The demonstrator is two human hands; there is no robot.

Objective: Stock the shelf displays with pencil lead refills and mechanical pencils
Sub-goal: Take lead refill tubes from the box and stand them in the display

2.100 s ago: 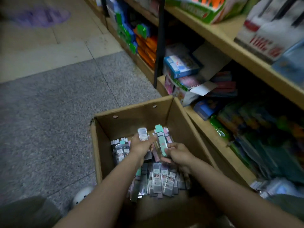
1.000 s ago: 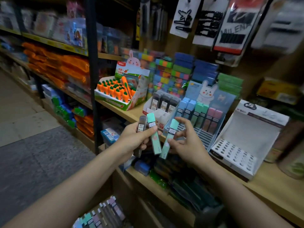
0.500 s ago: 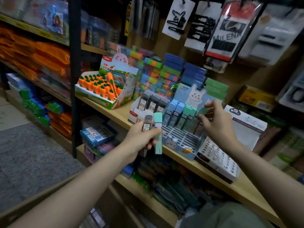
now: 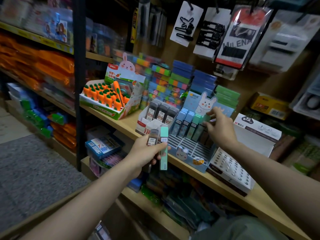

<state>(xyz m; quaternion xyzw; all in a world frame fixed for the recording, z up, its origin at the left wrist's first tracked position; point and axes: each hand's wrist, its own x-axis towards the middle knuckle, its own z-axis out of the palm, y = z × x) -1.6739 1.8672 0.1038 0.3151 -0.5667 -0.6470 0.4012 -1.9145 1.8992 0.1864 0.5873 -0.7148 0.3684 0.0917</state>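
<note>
Mint-green rigid plastic lead-refill case (image 4: pixel 163 148), with a grey one (image 4: pixel 153 138), clamped in left hand (image 4: pixel 147 153) before the blue slotted display tray (image 4: pixel 190 151); right hand (image 4: pixel 219 127) seats another; likely light, slick: pinch mid-body.

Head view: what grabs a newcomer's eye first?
The left hand mid-frame, its grip holding a grey lead refill case and a mint lead refill case upright before the shelf. The right hand reaches into the blue bunny display box, at a mint case in its back row. Left of that, the orange carrot display.
</note>
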